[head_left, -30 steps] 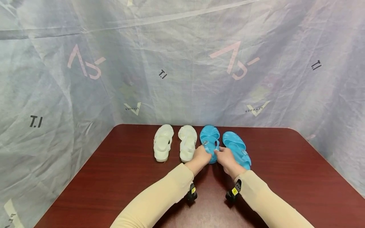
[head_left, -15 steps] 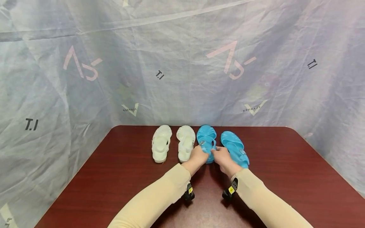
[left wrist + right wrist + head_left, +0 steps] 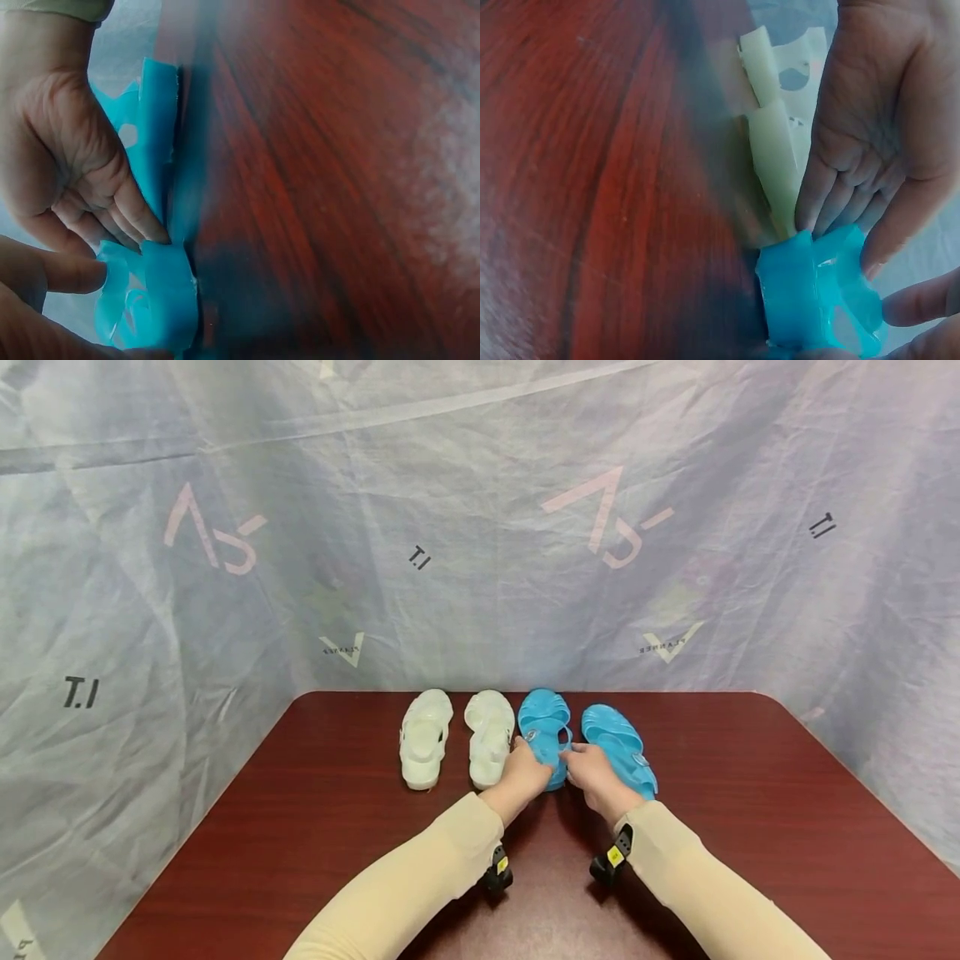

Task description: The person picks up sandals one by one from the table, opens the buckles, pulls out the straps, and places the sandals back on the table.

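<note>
A blue sandal (image 3: 543, 710) lies on the table, toe pointing away, with both hands at its heel end. My left hand (image 3: 525, 772) pinches its left rim, thumb on the inner side and fingers outside. From the right, my right hand (image 3: 592, 773) holds the opposite rim near the strap in the same manner. In the right wrist view, the blue heel (image 3: 791, 289) sits between the two hands. A second blue sandal (image 3: 618, 745) lies angled to the right, partly behind my right hand; the left wrist view shows its side (image 3: 159, 105).
Two white sandals, one far left (image 3: 425, 739) and one (image 3: 491, 735) beside my left hand, lie toes away. All stand near the back edge of the dark red table (image 3: 315, 827). A grey printed cloth (image 3: 480, 527) hangs behind and along the sides.
The head view has shifted slightly. Both hands keep their hold on the blue sandal, with only small finger movements; the sandals stay about where they were.
</note>
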Demonstrator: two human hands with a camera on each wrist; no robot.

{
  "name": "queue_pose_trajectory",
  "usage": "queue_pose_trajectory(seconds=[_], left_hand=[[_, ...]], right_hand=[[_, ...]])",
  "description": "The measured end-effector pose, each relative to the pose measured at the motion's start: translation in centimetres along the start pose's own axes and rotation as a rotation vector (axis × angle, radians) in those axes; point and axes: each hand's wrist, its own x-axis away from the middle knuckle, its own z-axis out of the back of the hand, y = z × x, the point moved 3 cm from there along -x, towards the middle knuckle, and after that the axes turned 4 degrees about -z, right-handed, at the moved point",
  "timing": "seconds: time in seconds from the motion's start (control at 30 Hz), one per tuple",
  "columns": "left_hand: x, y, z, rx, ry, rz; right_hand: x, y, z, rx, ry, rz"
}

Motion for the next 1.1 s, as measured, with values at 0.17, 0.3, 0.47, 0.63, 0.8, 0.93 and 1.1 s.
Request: queue_pose_trajectory(seconds=[0.17, 0.3, 0.47, 0.63, 0.8, 0.93, 1.1], left_hand=[[0.0, 0.6, 0.2, 0.031, 0.020, -0.040], [0.0, 1.5, 0.6, 0.043, 0.024, -0.085], [-0.2, 2.6, 0.8, 0.037, 0.015, -0.101], [-0.2, 3.5, 0.7, 0.089, 0.037, -0.099], [0.1, 4.4, 0.0, 0.156, 0.031, -0.113], [0.4, 5.0, -0.7, 0.151, 0.006, -0.146], [0.5, 5.6, -2.0, 0.131, -0.030, -0.150]], right_hand=[[-0.1, -0.6, 0.4, -0.018, 0.018, 0.041], [0.0, -1.5, 0.9, -0.029, 0.020, 0.082], [0.1, -2.3, 2.0, 0.005, 0.028, 0.096], [0.1, -3.0, 3.2, 0.012, 0.023, 0.093], [0.0, -3.4, 4.5, -0.028, 0.022, 0.093], [0.0, -3.4, 5.5, -0.032, 0.038, 0.093], [0.1, -3.2, 6.9, -0.007, 0.054, 0.090]])
